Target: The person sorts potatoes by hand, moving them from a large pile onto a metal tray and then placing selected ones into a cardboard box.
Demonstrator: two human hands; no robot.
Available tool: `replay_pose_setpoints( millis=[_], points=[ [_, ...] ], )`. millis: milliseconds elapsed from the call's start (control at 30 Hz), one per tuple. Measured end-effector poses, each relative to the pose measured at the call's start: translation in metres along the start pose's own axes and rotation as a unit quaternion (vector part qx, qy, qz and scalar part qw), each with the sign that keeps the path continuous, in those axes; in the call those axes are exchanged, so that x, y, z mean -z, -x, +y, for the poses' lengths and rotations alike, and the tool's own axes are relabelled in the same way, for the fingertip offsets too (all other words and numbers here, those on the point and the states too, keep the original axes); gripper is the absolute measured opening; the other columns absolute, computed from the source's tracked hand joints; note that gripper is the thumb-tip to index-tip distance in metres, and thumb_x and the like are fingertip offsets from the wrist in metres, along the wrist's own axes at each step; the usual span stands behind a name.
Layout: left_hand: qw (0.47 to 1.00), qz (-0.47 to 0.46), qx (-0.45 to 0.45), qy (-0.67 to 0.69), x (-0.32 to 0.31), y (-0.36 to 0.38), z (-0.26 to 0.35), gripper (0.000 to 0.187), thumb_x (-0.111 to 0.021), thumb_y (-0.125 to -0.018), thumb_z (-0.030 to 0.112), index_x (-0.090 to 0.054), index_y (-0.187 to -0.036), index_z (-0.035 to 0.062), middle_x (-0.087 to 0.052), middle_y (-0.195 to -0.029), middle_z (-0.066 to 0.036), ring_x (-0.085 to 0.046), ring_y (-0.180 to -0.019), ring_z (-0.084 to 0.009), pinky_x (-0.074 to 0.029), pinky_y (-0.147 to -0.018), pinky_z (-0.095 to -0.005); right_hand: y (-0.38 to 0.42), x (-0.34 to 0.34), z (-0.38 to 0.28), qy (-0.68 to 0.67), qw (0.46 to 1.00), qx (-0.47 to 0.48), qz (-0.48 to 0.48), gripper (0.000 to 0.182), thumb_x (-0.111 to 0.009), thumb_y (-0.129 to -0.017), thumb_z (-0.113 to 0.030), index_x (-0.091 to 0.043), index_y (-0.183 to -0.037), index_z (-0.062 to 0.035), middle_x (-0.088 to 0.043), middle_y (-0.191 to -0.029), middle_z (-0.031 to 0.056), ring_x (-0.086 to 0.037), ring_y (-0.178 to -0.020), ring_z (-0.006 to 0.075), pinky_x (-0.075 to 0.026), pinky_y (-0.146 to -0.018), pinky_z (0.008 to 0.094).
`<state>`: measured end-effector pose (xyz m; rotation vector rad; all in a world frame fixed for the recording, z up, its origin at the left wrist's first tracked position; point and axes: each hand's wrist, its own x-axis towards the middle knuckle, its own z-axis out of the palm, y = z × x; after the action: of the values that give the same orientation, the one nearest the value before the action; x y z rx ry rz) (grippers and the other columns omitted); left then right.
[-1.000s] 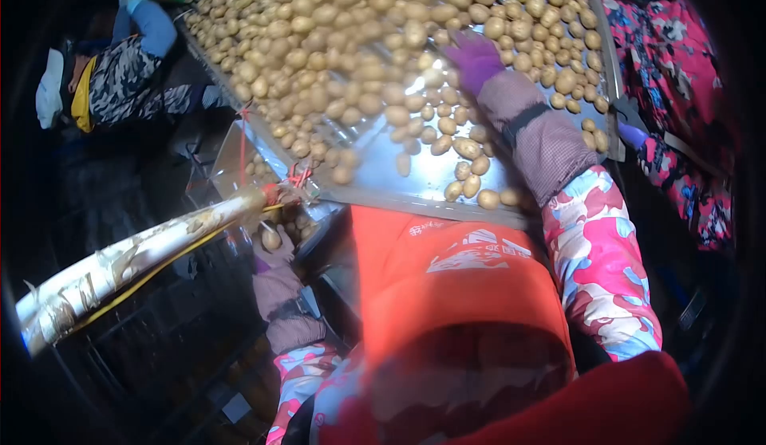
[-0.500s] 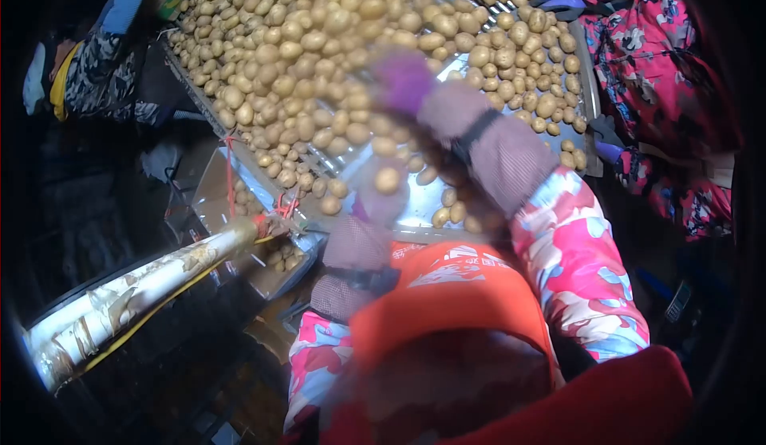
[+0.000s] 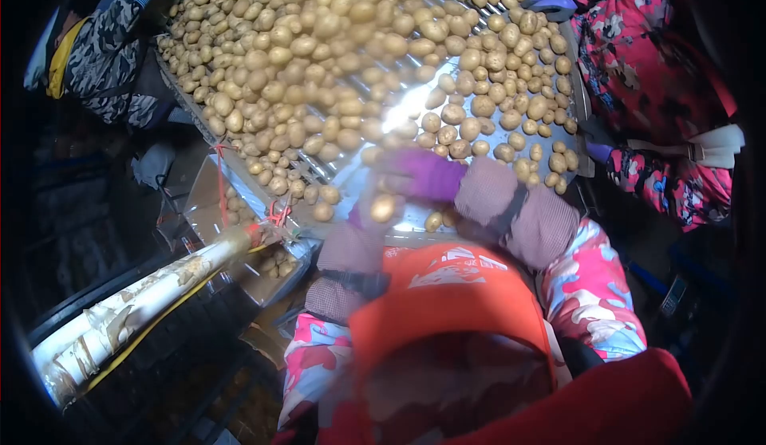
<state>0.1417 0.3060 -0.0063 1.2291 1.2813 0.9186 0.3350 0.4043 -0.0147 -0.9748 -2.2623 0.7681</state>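
Observation:
Many potatoes [image 3: 279, 54] cover a metal sorting table [image 3: 415, 110] with slatted bars. My right hand [image 3: 419, 174], in a purple glove, is low over the near part of the table, its fingers smeared by motion. Close to its left, my left hand [image 3: 369, 206] is blurred at the near edge, beside a single potato [image 3: 383, 207]. Whether either hand grips anything cannot be made out. A few potatoes [image 3: 433, 222] lie just below my right hand.
A co-worker in pink camouflage [image 3: 638, 54] stands at the right, one gloved hand [image 3: 549, 1] at the table. Another person [image 3: 108, 62] is at the left. A white pole [image 3: 144, 309] slants at the lower left, near a box [image 3: 263, 273] holding potatoes.
My right hand has come back from the middle of the potatoes toward the near edge, close to my left hand. More bare metal and loose potatoes show where it was.

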Motion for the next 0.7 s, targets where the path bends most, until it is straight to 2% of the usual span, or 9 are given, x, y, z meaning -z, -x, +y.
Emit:
replay_pose_setpoints(
  millis=[67, 167, 233, 333, 400, 467, 500, 600, 700],
  points=[
    [0.971, -0.012, 0.097, 0.219, 0.016, 0.011, -0.004, 0.042, -0.064, -0.094, 0.034, -0.053, -0.128, 0.011, -0.061, -0.104, -0.012, -0.051, -0.06, -0.0158, -0.044, -0.052, -0.0297, -0.022, 0.026, 0.028, 0.036, 0.996, -0.084, -0.023, 0.032, -0.065, -0.086, -0.022, -0.065, -0.114, -0.0085, -0.069, -0.101, 0.0142, -0.067, -0.09, 0.0304, -0.054, -0.079, 0.0418],
    [0.65, -0.147, 0.214, 0.714, 0.073, 0.066, -0.027, 0.049, -0.063, -0.095, 0.039, -0.051, -0.134, 0.0121, -0.061, -0.109, -0.014, -0.048, -0.057, -0.0155, -0.041, -0.05, -0.0291, -0.056, 0.088, 0.102, 0.21, 0.951, -0.225, -0.024, 0.028, -0.063, -0.086, -0.022, -0.066, -0.111, -0.0095, -0.065, -0.11, 0.0152, -0.065, -0.1, 0.0321, -0.053, -0.086, 0.0416],
    [0.724, -0.193, 0.086, 0.657, 0.126, 0.114, -0.053, 0.065, -0.055, -0.097, 0.049, -0.032, -0.151, 0.0215, -0.05, -0.131, -0.018, -0.044, -0.056, -0.0121, -0.037, -0.05, -0.0252, -0.048, 0.1, 0.161, 0.294, 0.917, -0.268, 0.019, 0.032, -0.059, -0.09, -0.026, -0.063, -0.116, -0.0086, -0.06, -0.126, 0.0176, -0.061, -0.115, 0.0338, -0.05, -0.095, 0.0418],
    [0.719, 0.029, 0.133, 0.682, 0.22, 0.175, -0.047, 0.062, -0.058, -0.094, 0.046, -0.046, -0.145, 0.0128, -0.055, -0.135, -0.015, -0.065, -0.09, -0.0215, -0.055, -0.071, -0.0344, -0.047, 0.11, 0.126, 0.314, 0.886, -0.336, -0.061, 0.041, -0.054, -0.094, -0.032, -0.056, -0.128, -0.009, -0.057, -0.131, 0.0186, -0.057, -0.122, 0.0333, -0.047, -0.101, 0.0419],
    [0.709, 0.532, 0.153, 0.436, 0.285, 0.197, -0.104, 0.055, -0.063, -0.092, 0.039, -0.055, -0.132, 0.0021, -0.063, -0.124, -0.016, -0.066, -0.104, -0.0262, -0.057, -0.08, -0.0367, -0.041, 0.106, 0.128, 0.253, 0.896, -0.36, -0.06, 0.045, -0.052, -0.095, -0.034, -0.051, -0.134, -0.0105, -0.056, -0.132, 0.018, -0.057, -0.123, 0.0319, -0.046, -0.103, 0.0421],
    [0.758, 0.535, 0.182, 0.326, 0.283, 0.196, -0.101, 0.051, -0.061, -0.093, 0.039, -0.058, -0.124, -0.0011, -0.067, -0.115, -0.015, -0.066, -0.102, -0.0292, -0.058, -0.081, -0.038, -0.048, 0.109, 0.119, 0.235, 0.886, -0.39, -0.085, 0.048, -0.05, -0.096, -0.035, -0.048, -0.137, -0.0114, -0.056, -0.134, 0.0176, -0.056, -0.125, 0.031, -0.045, -0.104, 0.0423],
    [0.654, 0.488, 0.224, 0.533, 0.279, 0.194, -0.101, 0.05, -0.059, -0.094, 0.039, -0.058, -0.123, -0.0014, -0.068, -0.112, -0.015, -0.066, -0.101, -0.0294, -0.058, -0.08, -0.0379, -0.054, 0.11, 0.117, 0.247, 0.871, -0.411, -0.11, 0.048, -0.049, -0.096, -0.036, -0.048, -0.138, -0.0115, -0.055, -0.135, 0.0174, -0.056, -0.125, 0.0308, -0.045, -0.104, 0.0425],
    [0.75, -0.062, 0.235, 0.616, 0.153, 0.126, -0.015, 0.049, -0.053, -0.098, 0.039, -0.054, -0.131, 0.0027, -0.061, -0.124, -0.015, -0.062, -0.108, -0.0262, -0.054, -0.087, -0.0355, -0.061, 0.123, 0.089, 0.242, 0.863, -0.421, -0.138, 0.05, -0.051, -0.095, -0.037, -0.048, -0.138, -0.0116, -0.055, -0.136, 0.0168, -0.055, -0.126, 0.0308, -0.044, -0.105, 0.0429],
    [0.852, -0.048, 0.271, 0.445, 0.073, 0.097, -0.023, 0.052, -0.053, -0.1, 0.036, -0.046, -0.143, 0.008, -0.053, -0.135, -0.014, -0.056, -0.118, -0.0254, -0.048, -0.097, -0.037, -0.044, 0.113, 0.11, 0.192, 0.879, -0.431, -0.073, 0.052, -0.062, -0.09, -0.037, -0.052, -0.134, -0.0112, -0.059, -0.131, 0.0156, -0.059, -0.12, 0.0312, -0.047, -0.1, 0.0424]
  ],
)
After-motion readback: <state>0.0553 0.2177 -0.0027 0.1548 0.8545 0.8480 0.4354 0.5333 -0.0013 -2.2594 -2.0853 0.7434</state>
